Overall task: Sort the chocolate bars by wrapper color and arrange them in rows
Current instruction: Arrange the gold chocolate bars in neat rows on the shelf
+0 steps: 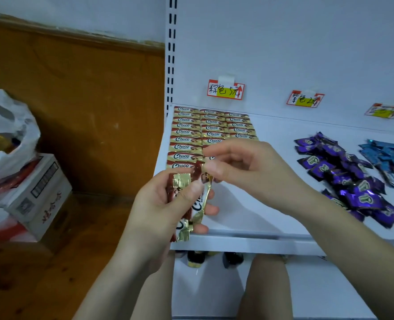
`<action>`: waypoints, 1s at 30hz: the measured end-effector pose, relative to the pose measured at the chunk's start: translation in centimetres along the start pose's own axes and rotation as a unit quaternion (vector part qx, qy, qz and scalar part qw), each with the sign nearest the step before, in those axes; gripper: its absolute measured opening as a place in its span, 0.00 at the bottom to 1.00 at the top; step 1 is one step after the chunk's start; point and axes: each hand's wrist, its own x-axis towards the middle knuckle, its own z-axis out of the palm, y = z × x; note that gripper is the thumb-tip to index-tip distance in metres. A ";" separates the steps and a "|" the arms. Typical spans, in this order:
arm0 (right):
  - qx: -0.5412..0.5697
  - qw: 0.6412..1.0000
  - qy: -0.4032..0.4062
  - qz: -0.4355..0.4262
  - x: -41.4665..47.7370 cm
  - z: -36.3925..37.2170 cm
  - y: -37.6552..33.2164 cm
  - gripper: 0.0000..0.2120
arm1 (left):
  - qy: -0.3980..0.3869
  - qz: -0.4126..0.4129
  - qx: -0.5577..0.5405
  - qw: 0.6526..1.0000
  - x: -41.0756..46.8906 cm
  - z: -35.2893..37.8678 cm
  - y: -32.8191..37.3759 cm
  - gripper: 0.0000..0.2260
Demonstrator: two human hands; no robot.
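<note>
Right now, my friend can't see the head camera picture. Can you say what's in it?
A left hand grips a few gold bars at a white shelf while the right hand pinches the top end of one. Behind them, matching bars lie in neat rows; purple bars and blue bars lie in loose heaps to the right.

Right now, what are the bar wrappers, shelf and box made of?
Gold bars: wrappers look like metallised plastic film, glossy; they glint and crinkle. Purple bars: same kind of shiny film. Shelf: probably painted metal, smooth white. Box: cardboard, matte, printed.
</note>
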 end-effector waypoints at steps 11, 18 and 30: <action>0.062 0.994 0.075 0.054 -2.5 -2.9 1.1 0.08 | -0.002 -0.019 0.023 1.000 0.4 2.4 -0.5 0.09; -0.151 0.986 0.012 -0.070 -4.3 -4.0 2.9 0.10 | 0.001 -0.003 0.031 1.000 0.9 2.9 -1.1 0.07; -0.096 0.994 0.032 -0.031 -3.6 -3.4 5.5 0.08 | 0.068 -0.025 0.033 0.997 1.2 2.2 -2.0 0.05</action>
